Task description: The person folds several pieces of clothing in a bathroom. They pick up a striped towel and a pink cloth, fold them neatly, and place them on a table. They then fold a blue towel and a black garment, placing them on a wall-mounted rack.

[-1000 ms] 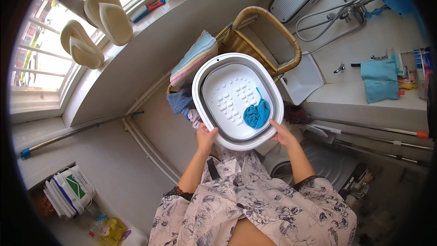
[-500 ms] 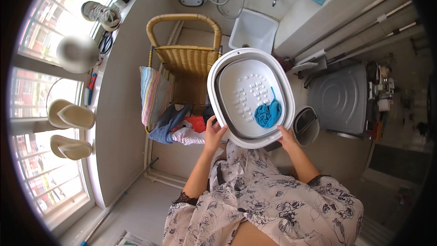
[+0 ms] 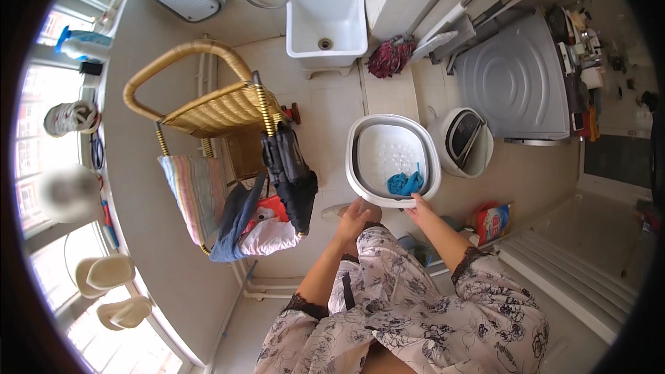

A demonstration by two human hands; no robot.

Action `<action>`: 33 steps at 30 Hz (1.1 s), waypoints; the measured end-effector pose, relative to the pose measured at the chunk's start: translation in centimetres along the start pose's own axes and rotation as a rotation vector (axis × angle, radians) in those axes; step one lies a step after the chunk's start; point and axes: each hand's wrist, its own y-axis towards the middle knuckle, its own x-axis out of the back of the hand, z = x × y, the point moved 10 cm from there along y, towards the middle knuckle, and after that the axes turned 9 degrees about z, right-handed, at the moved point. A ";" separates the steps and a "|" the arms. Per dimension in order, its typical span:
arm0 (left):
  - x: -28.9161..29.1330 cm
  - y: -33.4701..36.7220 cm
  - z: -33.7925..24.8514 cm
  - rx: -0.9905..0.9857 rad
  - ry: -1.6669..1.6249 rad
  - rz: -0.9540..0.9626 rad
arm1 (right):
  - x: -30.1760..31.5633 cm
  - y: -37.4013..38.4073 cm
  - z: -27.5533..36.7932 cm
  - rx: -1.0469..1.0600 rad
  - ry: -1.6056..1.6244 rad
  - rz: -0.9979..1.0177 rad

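White basin [image 3: 377, 149] in front of you, above the floor between the rattan cart [image 3: 208, 107] on your left and the bin [image 3: 463, 142] close on your right. Your left hand [image 3: 354, 216] and right hand [image 3: 420, 210] both grip its near rim, well apart. With the far side unsupported, it could dip if your grip loosens, and the crumpled blue cloth [image 3: 405, 183], lying near your right hand, could slide. A swing to the right could knock the bin; whether rim and bin touch, you cannot tell from here. The basin also hides floor ahead, so a step forward might meet something unseen.
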 end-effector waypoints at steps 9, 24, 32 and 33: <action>1.1 9.9 10.2 0.069 -0.092 0.027 | -3.9 17.0 -3.1 -0.108 0.200 0.028; 1.0 32.8 17.5 0.308 -0.374 -0.072 | -3.2 35.3 -3.7 -0.039 0.109 0.068; 0.6 29.2 20.1 0.332 -0.586 -0.205 | 0.3 38.7 -3.2 -0.076 0.551 0.047; 1.3 28.3 21.6 0.320 -0.519 -0.211 | -0.9 37.4 -2.1 -0.075 0.531 0.095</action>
